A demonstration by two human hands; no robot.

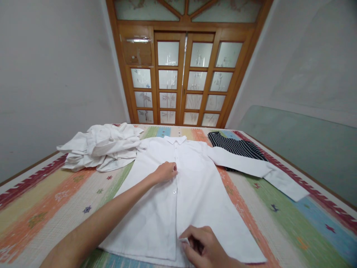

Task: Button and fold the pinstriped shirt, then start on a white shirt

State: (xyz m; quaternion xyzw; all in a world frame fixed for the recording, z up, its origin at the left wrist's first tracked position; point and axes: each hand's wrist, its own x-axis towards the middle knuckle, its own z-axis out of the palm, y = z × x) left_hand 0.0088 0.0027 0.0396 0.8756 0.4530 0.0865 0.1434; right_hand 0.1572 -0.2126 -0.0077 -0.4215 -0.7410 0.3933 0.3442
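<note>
A white button-up shirt [200, 193] lies front side up, its collar away from me and its hem near me. My left hand [166, 171] is closed on the shirt's front edge, along the button line at mid-chest. Down at the hem, my right hand [205, 243] pinches a small fold of the white fabric between thumb and fingers. The sleeve on the right [251, 167] stretches out sideways. Most of the left sleeve is out of sight near the pile of cloth. A button [174, 192] shows between my two hands.
The shirt rests on a colourful striped cover [295, 223]. A heap of crumpled white clothes [103, 145] sits at the far left. Dark striped clothing [237, 146] lies at the far right, partly under the sleeve. Walls flank both sides; a wooden glass-paned door [182, 74] stands behind.
</note>
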